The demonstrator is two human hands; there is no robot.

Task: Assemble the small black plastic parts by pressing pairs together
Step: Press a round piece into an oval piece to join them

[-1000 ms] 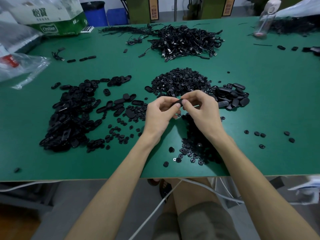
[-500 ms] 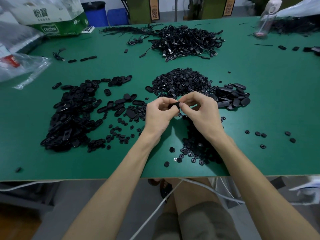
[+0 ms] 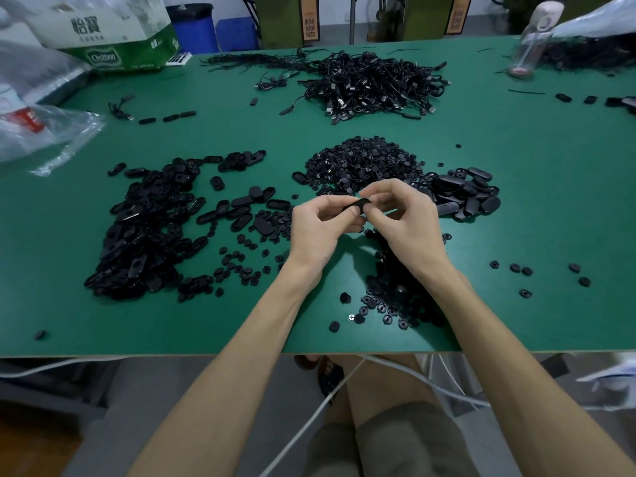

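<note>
black plastic parts (image 3: 356, 204), green table (image 3: 516, 201), green-white box (image 3: 113, 32).

The black plastic piece (image 3: 358, 204) I pinch looks smooth with a dull sheen, like the oval shells (image 3: 137, 235) heaped at left centre, some catching glossy highlights. My table (image 3: 516, 208) has a smooth, matt green top. The cable heap (image 3: 375, 84) at upper centre shows bright metal plugs. The clear bag (image 3: 51, 132) at upper left is crinkled, shiny film. My shorts (image 3: 395, 442) are matt cloth.
</note>
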